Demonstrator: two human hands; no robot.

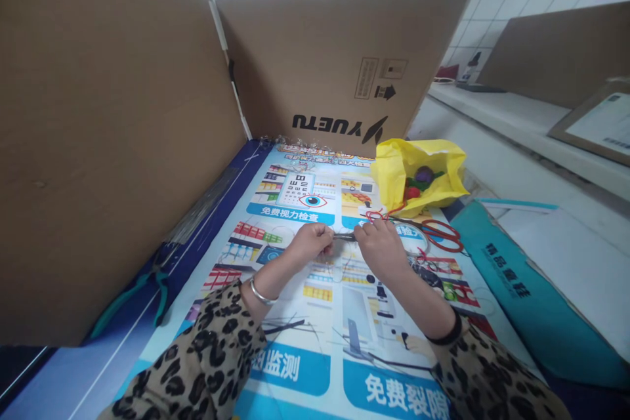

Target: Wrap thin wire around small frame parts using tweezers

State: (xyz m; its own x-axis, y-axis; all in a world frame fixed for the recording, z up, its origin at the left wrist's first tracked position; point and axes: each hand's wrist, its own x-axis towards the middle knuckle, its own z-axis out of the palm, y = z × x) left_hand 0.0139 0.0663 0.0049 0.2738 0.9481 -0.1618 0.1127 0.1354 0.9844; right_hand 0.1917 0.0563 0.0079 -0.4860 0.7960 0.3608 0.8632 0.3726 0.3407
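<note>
The left hand and the right hand are both closed, and each one pinches an end of a thin, dark, straight strip. The strip is held side to side, above a blue and white printed sheet. Past the right hand, an open bright yellow bag has a round purple ball and some red stuff in it. Scissors with red-orange handles lie near the bag. Far to the left are pliers with teal handles, beside a big brown cardboard panel.
</note>
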